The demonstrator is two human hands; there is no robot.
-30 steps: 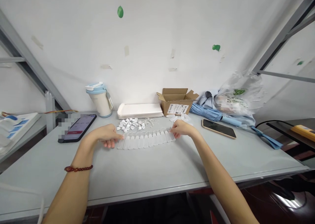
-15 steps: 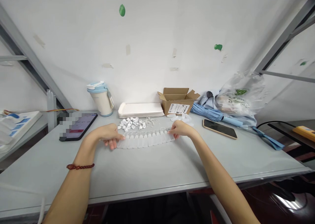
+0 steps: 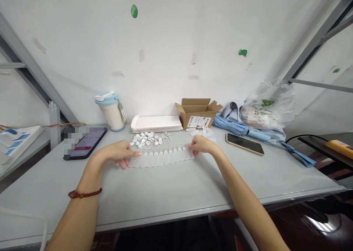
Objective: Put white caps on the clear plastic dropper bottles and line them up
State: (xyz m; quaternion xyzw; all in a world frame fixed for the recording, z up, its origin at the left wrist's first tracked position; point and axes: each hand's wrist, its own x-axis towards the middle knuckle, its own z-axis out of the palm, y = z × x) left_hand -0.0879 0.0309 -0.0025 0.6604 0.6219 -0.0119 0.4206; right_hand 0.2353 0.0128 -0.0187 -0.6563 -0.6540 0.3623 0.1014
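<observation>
A curved row of translucent plastic tags [image 3: 161,160] with thin loops of string lies on the grey table. My left hand [image 3: 121,152] pinches the row's left end between thumb and fingers. At the right end, my right hand [image 3: 201,144] is closed with thumb and fingertips on the last tags. Just behind the row are a pile of small white caps [image 3: 143,138] and a small heap of white string loops [image 3: 167,136]. More loose translucent pieces [image 3: 209,134] lie behind my right hand, which partly hides them.
At the back stand a cream and blue cup [image 3: 112,113], a stack of white trays [image 3: 157,123] and an open cardboard box [image 3: 196,119]. Phones lie left [image 3: 89,144] and right [image 3: 245,143]. A folded blue umbrella [image 3: 234,126] and a plastic bag [image 3: 264,113] fill the back right.
The view has shifted slightly, so everything sits a little further left. Both hands stay at the ends of the row; my left hand appears marginally further left and lower.
</observation>
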